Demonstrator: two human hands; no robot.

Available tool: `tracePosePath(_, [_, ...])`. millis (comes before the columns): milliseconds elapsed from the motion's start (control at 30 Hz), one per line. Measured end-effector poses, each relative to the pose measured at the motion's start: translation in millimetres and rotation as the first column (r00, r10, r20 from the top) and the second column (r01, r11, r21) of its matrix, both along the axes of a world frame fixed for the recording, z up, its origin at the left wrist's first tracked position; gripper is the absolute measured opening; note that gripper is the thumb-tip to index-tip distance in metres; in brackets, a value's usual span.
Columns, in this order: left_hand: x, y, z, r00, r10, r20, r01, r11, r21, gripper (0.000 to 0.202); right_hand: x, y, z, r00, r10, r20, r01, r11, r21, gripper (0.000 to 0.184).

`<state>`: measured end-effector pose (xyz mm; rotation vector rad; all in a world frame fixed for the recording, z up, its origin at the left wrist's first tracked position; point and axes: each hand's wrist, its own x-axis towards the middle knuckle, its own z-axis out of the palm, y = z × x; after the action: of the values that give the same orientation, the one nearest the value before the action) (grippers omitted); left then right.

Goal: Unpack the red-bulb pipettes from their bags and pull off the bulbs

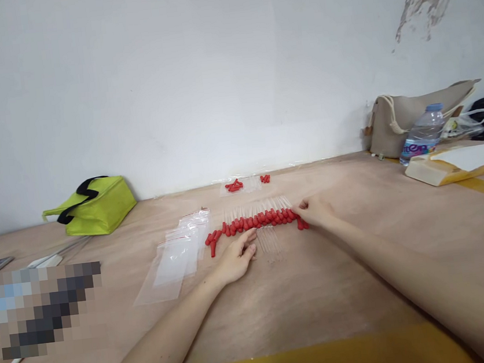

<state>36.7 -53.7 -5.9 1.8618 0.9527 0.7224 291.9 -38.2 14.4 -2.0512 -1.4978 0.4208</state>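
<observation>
Row of red-bulbed droppers (pixel 268 218) on the table (pixel 258 319). L hand (pixel 234 259) loosely spread w/ fingertips by thin clear tubes (pixel 269 243); R hand (pixel 316 211) bunched at row's R end, can't tell if pinching smth tbh.

Loads of open tabletop (pixel 387 229) at 3 o'clock from the right hand (pixel 312 211). Left hand (pixel 236 259) is kinda boxed in: plastic bags (pixel 178 256) at 9, red pieces (pixel 264 219) at 12 to 1, clear rods (pixel 270 245) at 3.
</observation>
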Motion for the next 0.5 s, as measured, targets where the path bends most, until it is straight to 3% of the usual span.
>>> tracePosePath(133, [2,-1,0.6,1.0,0.011,-0.014,-0.01,1.0,0.005,0.045,-1,0,-0.6,1.0,0.008,-0.014,-0.009,1.0,-0.015,0.033])
tracePosePath(267, [2,-3,-3.2,0.997,0.076,0.017,-0.077,0.992,0.1,0.039,2,-1,5.1,0.999,-0.023,-0.038,0.023,1.0,0.019,0.033])
tracePosePath(367, [2,-5,-5.4,0.992,0.123,0.003,-0.121,0.973,0.196,0.036,3,-9,10.4,0.997,-0.037,-0.063,0.048,0.981,0.187,0.032])
tracePosePath(433, [1,-5,-6.2,0.983,0.183,-0.002,-0.176,0.951,0.254,0.034,-1,-19,10.2,0.997,0.064,-0.031,-0.048,0.931,0.362,0.03])
tracePosePath(500, [0,-5,-6.4,0.958,0.286,0.03,-0.281,0.904,0.324,0.033,-6,-31,5.5,0.977,0.194,0.093,-0.214,0.844,0.492,0.025])
